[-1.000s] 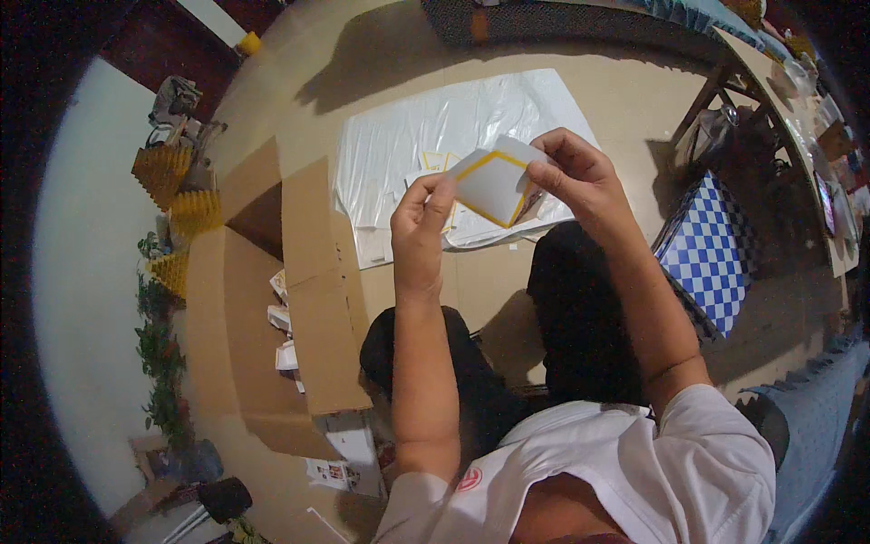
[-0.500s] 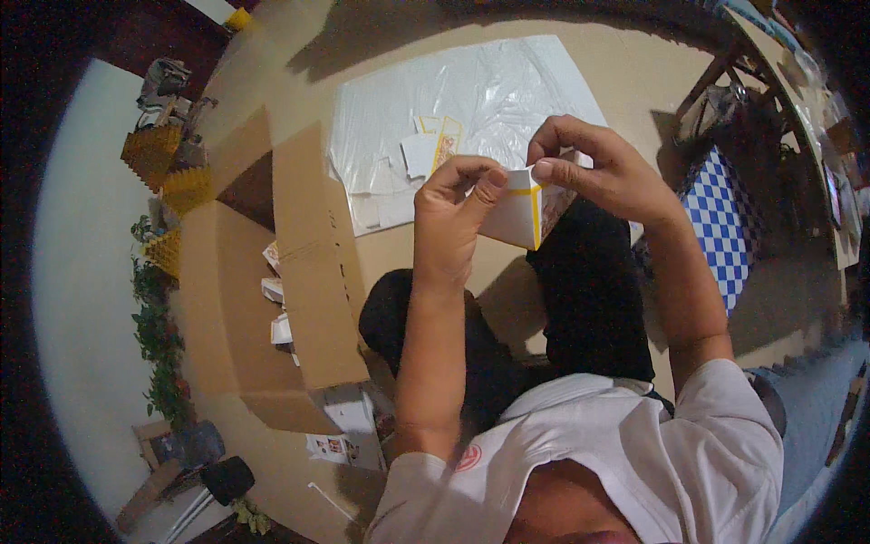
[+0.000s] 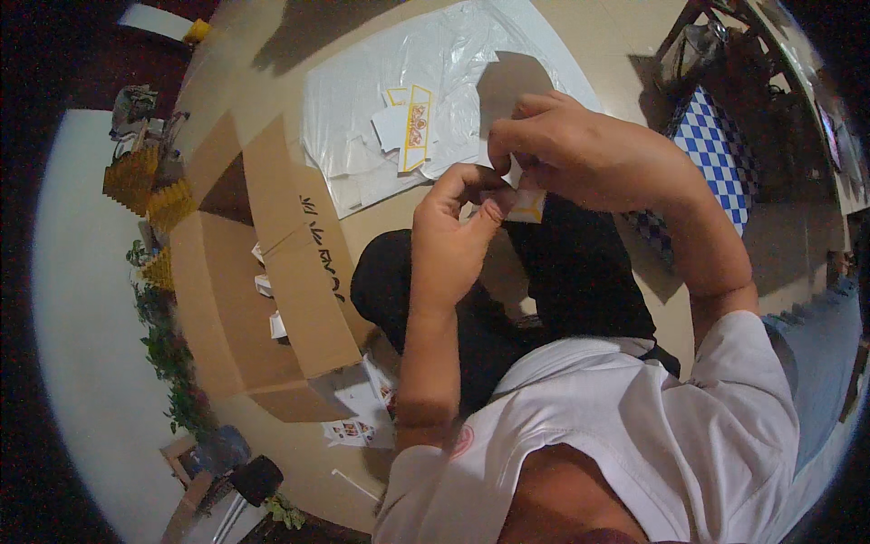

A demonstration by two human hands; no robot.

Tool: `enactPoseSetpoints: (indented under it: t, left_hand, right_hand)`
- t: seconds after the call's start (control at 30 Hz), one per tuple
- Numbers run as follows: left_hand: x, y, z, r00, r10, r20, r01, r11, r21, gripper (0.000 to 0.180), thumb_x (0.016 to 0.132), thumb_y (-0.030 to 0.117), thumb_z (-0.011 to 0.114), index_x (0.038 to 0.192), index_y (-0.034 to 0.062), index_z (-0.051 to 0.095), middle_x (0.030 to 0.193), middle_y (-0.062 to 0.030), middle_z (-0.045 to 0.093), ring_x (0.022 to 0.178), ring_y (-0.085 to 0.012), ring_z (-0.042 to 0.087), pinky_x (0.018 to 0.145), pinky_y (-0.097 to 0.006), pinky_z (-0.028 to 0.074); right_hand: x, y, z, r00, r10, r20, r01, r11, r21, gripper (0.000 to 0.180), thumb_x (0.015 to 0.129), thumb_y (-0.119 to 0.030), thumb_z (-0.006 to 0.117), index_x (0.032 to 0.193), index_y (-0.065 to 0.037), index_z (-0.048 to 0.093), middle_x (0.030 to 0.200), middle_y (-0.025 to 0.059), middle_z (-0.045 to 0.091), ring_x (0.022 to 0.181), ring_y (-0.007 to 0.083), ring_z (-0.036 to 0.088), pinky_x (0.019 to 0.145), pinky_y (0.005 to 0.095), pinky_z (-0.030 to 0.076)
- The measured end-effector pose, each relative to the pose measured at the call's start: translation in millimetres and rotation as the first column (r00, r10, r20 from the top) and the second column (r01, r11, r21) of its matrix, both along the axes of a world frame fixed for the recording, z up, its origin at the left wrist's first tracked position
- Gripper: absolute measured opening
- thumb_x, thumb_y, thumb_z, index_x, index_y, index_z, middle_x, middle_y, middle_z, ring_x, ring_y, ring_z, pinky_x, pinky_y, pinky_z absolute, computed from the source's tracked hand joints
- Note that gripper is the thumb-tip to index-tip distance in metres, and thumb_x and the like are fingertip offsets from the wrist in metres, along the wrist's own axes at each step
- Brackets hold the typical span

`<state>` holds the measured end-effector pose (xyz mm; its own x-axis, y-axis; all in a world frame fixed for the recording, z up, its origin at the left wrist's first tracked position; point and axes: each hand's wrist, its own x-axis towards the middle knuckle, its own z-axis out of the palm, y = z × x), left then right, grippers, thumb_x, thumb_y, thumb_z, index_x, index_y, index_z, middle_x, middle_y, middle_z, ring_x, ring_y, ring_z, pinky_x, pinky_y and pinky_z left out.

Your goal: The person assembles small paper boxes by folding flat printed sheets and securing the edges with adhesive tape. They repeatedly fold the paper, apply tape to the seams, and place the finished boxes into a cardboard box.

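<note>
Standing open, a cardboard box (image 3: pixel 297 322) has a plastic-covered white sheet (image 3: pixel 456 77) at its upper right. Right of the box, the right hand (image 3: pixel 580 154) bends its fingers, grip too hidden to tell; nearer the box, the left hand (image 3: pixel 453 225) pinches with thumb and forefinger. Yellow-edged paper blanks (image 3: pixel 418 127) lie flat on the sheet; right of the box, the left pinch holds a small white-and-yellow paper carton (image 3: pixel 527 208).

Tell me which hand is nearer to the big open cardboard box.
Left. The left hand is to the right of the cardboard box, apart from it; the right hand is farther right.
</note>
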<state>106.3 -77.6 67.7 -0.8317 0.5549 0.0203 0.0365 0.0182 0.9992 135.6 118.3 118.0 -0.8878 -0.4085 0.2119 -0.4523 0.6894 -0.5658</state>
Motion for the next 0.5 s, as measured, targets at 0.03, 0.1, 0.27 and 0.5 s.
enactPoseSetpoints:
  t: [0.03, 0.1, 0.27, 0.5]
  left_hand:
    - [4, 1, 0, 1.000, 0.016, 0.018, -0.016, 1.000, -0.008, 0.013, 0.086, 0.006, 0.066, 0.096, -0.0012, 0.063, 0.085, -0.0028, 0.064, 0.081, -0.0094, 0.057, 0.076, -0.025, 0.047]
    - [9, 2, -3, 0.999, 0.038, 0.016, -0.037, 0.998, -0.048, 0.012, 0.087, 0.005, 0.065, 0.097, -0.0021, 0.063, 0.085, -0.0031, 0.064, 0.079, -0.0097, 0.056, 0.075, -0.026, 0.047]
    - [19, 6, -9, 1.000, 0.005, -0.028, -0.008, 0.995, -0.104, 0.014, 0.089, 0.010, 0.065, 0.096, -0.0021, 0.063, 0.084, -0.0013, 0.063, 0.075, -0.0081, 0.053, 0.071, -0.025, 0.046]
    - [36, 16, -8, 0.991, -0.052, 0.123, 0.061, 0.995, -0.076, 0.017, 0.091, 0.015, 0.065, 0.095, -0.0005, 0.062, 0.084, 0.0017, 0.059, 0.076, -0.0061, 0.050, 0.070, -0.022, 0.042]
  right_hand:
    - [2, 0, -3, 0.997, 0.011, -0.076, -0.007, 0.999, 0.051, 0.021, 0.077, -0.007, 0.066, 0.096, -0.006, 0.059, 0.083, 0.0110, 0.059, 0.086, 0.0303, 0.056, 0.079, 0.0419, 0.044]
    - [4, -1, -9, 0.990, 0.012, -0.139, -0.006, 0.999, 0.044, 0.023, 0.076, -0.007, 0.066, 0.098, -0.006, 0.059, 0.080, 0.0094, 0.059, 0.089, 0.0302, 0.055, 0.083, 0.0425, 0.042]
    - [0, 5, -21, 0.959, -0.034, -0.280, -0.002, 0.992, -0.129, 0.036, 0.077, -0.008, 0.065, 0.113, -0.008, 0.057, 0.104, 0.0105, 0.062, 0.113, 0.0304, 0.051, 0.099, 0.0426, 0.036]
    - [18, 30, -75, 0.977, -0.213, 0.017, 0.169, 0.723, -0.670, 0.072, 0.088, -0.040, 0.062, 0.147, -0.012, 0.032, 0.151, 0.0085, 0.031, 0.141, 0.0243, 0.026, 0.114, 0.0427, 0.018]
